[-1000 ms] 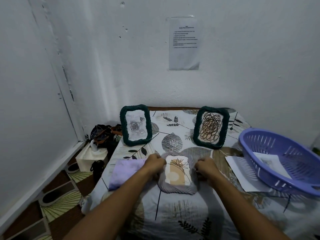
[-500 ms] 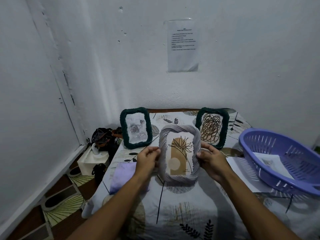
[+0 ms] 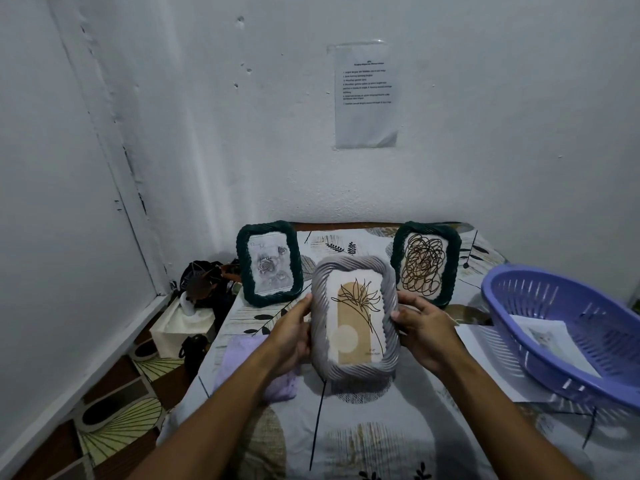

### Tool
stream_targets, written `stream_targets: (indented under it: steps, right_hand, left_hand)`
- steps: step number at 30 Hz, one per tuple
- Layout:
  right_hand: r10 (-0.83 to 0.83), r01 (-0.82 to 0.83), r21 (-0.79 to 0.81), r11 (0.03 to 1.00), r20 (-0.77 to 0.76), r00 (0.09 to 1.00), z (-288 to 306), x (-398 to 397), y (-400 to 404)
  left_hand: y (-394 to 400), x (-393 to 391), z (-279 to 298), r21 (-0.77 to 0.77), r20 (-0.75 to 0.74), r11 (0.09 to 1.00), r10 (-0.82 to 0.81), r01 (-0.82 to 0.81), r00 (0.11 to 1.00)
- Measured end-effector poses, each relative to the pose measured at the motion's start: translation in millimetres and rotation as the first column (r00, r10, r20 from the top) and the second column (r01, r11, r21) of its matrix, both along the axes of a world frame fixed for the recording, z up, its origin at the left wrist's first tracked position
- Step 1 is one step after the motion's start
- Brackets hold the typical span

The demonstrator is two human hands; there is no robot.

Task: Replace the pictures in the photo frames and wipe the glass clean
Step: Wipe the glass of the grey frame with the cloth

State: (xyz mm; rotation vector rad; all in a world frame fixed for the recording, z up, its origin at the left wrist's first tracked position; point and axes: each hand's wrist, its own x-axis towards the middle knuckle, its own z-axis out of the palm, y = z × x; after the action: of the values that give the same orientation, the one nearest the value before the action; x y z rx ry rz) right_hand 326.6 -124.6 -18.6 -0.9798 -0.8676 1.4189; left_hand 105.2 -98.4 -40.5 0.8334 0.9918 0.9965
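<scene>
You hold the grey frame (image 3: 355, 318) upright between your left hand (image 3: 289, 336) and right hand (image 3: 424, 332), each gripping a side edge, above the table (image 3: 374, 445).

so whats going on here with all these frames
A person holds a grey frame up above the table, left hand and right hand gripping its sides, picture facing them. Two dark green frames stand upright behind it. A lilac cloth lies under the left arm, and a purple basket holding a printed sheet sits to the right.
</scene>
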Motion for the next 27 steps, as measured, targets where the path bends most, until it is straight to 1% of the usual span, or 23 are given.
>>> stream_targets:
  steps: [2,4,5,10,14,19,23,27]
  right_hand:
    - [-0.003,0.003,-0.001,1.000,0.002,1.000,-1.7,-1.3,7.6]
    - [-0.010,0.010,-0.004,1.000,0.024,1.000,-3.9,-4.0,17.3]
    - [-0.014,0.014,-0.003,1.000,0.041,0.999,-4.2,-5.9,22.1]
    - [-0.056,0.056,-0.006,0.998,0.055,0.997,-1.7,-11.9,61.5]
    - [-0.136,0.132,0.034,0.991,0.175,0.975,-0.5,-16.2,103.7]
    - [-0.256,0.243,0.081,0.967,0.250,0.934,3.0,-24.7,151.2]
    - [-0.316,0.293,0.118,0.949,0.331,0.889,-0.6,-26.6,176.7]
    - [-0.351,0.319,0.147,0.936,0.391,0.851,-5.0,-26.8,192.8]
  left_hand:
    - [7.5,-0.7,0.4,0.021,0.062,1.000,-0.024,0.023,0.998]
    - [20.1,-2.5,-1.3,0.049,0.112,0.998,0.021,-0.026,0.994]
    - [26.1,-2.6,-0.7,0.065,0.111,0.996,0.046,-0.053,0.993]
    - [73.0,2.7,1.9,0.122,0.027,0.983,0.133,-0.135,0.991]
    - [124.7,12.1,8.3,0.174,-0.010,0.968,0.187,-0.183,0.982]
    - [183.0,22.0,5.5,0.189,-0.052,0.953,0.251,-0.237,0.967]
    - [199.4,32.5,7.5,0.225,-0.067,0.933,0.304,-0.282,0.950]
    - [204.4,43.6,9.9,0.254,-0.135,0.913,0.359,-0.318,0.923]
